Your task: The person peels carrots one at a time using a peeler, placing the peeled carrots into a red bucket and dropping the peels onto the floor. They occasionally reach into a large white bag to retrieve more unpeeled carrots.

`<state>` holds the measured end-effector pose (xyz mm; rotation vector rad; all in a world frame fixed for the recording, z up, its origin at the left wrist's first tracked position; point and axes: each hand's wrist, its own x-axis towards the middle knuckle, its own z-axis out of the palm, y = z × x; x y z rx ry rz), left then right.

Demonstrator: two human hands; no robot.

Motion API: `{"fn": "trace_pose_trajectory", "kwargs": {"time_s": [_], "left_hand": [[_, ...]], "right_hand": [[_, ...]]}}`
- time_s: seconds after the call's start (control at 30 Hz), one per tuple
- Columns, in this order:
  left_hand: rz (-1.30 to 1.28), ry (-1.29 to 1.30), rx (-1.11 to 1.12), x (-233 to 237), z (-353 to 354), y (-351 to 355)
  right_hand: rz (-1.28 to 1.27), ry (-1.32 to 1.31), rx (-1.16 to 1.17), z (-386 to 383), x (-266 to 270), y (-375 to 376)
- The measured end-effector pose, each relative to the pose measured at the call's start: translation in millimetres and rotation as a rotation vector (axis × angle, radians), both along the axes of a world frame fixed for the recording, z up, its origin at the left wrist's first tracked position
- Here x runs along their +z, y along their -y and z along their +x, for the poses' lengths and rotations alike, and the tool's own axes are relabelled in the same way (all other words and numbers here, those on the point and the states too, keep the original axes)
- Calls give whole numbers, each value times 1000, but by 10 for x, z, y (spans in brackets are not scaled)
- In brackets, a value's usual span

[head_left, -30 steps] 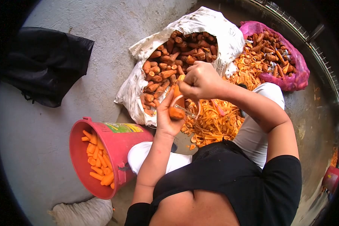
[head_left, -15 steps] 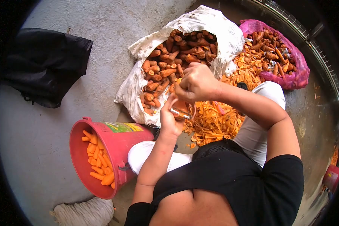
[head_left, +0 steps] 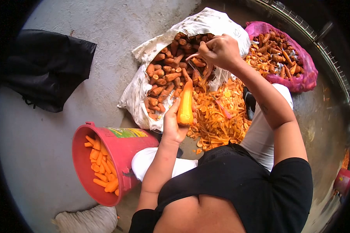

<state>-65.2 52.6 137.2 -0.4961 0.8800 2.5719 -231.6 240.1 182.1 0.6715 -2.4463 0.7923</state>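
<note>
Upright in my left hand [head_left: 173, 123] is a carrot [head_left: 186, 107], its lower part peeled bright orange and its narrow top still brown. My fingers close around its thick end. Beyond the carrot's tip, my right hand [head_left: 221, 51] is raised and closed on a peeler [head_left: 193, 62], which is partly blurred. Below that hand lies a large heap of carrot peelings [head_left: 221, 120]. Behind both hands, an open white sack [head_left: 138, 105] holds many unpeeled carrots [head_left: 168, 73].
A tilted red bucket [head_left: 134, 144] of peeled carrots [head_left: 101, 165] stands by my left knee. A pink mesh sack [head_left: 309, 72] with carrots and scraps lies at the upper right. Black cloth [head_left: 50, 66] is on the left; a pale sack [head_left: 87, 220] lies below the bucket.
My right hand has moved up and away from my left hand, taking the peeler beyond the carrot's tip. The carrot's peeled side now shows; my left hand has barely moved.
</note>
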Motion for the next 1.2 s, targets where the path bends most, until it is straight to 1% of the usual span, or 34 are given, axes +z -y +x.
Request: {"fn": "trace_pose_trajectory", "kwargs": {"time_s": [0.07, 0.1, 0.13, 0.17, 0.2, 0.27, 0.3, 0.4, 0.5, 0.53, 0.57, 0.6, 0.63, 0.67, 0.7, 0.73, 0.77, 0.8, 0.83, 0.9, 1.0, 1.07, 1.13, 1.17, 1.2], "left_hand": [[23, 34, 18, 28, -36, -9], [27, 27, 21, -4, -54, -1], [30, 21, 27, -68, -67, 15], [32, 17, 32, -112, -74, 25], [23, 88, 95, -116, -91, 9], [4, 233, 215, -104, -119, -44], [34, 230, 180, 18, -95, -71], [28, 224, 182, -19, -71, -48], [-92, -12, 140, -93, -15, -77], [-56, -11, 71, -117, 12, -49], [-22, -10, 1, -138, 38, -1], [13, -9, -69, -147, 52, 26], [-17, 36, -33, -48, 56, -35], [-7, -10, -65, -32, 58, -22], [1, -58, -97, -18, 61, 12], [9, -107, -127, -4, 59, 34], [55, -128, -136, 13, 48, 40], [101, -148, -142, 35, 22, 48], [148, -169, -147, 53, -2, 55], [108, -130, -61, 67, -26, 52], [35, -126, 15, 23, -76, 86], [15, -136, 46, -39, -103, 121], [-7, -109, 118, -83, -122, 156], [-17, -83, 140, -156, -152, 179], [-29, -53, 166, -215, -167, 199]], "right_hand": [[-68, 336, 47, 129, 36, 55], [-58, 321, 150, 199, -18, 100], [-87, 256, 225, 310, -31, 184], [-57, 209, 288, 417, -54, 259], [-30, 161, 350, 512, -73, 321], [-54, 27, 460, 656, -93, 398], [-13, 40, 454, 687, -113, 414], [9, 12, 464, 676, -205, 439], [41, -56, 373, 531, -254, 403], [41, -82, 339, 450, -273, 372], [57, 48, 279, 341, -264, 304], [221, 194, 172, 186, -173, 206], [287, 172, 1, 7, -225, 134], [302, 26, -105, -140, -261, 21], [284, 392, -74, -141, -4, -82], [341, 252, -204, -245, -107, -105], [332, 278, -234, -298, -210, -169], [325, 303, -262, -274, -184, -162], [279, 356, -242, -241, -184, -129], [187, 465, -205, -166, -244, -73], [198, 616, -161, -315, -658, -89], [122, 835, -65, -357, -835, -175], [89, 1016, 4, -460, -1301, -279], [4, 1013, 136, -487, -1672, -354], [59, 1190, 134, -242, -1397, -308]]}}
